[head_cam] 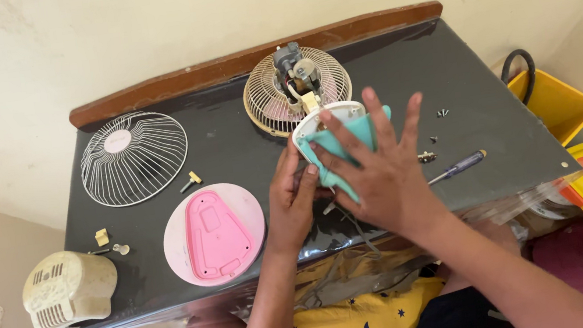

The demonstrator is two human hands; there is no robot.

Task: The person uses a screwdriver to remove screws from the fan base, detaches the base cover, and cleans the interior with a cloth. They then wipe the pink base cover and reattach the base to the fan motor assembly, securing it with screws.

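On a dark table (229, 142) I hold a small fan body (330, 118), white with a motor on top, upright against its rear wire guard (266, 104). My left hand (292, 201) grips the body from below. My right hand (381, 168) presses a teal cloth (342, 150) flat against the fan's stand, fingers spread over it.
A front wire guard (133, 157) lies at the far left. A pink round base (215, 233) lies near the front edge, a cream motor cover (70, 289) at the left corner. A screwdriver (458, 166) and loose screws (441, 114) lie on the right. Yellow bins (558, 105) stand beside the table.
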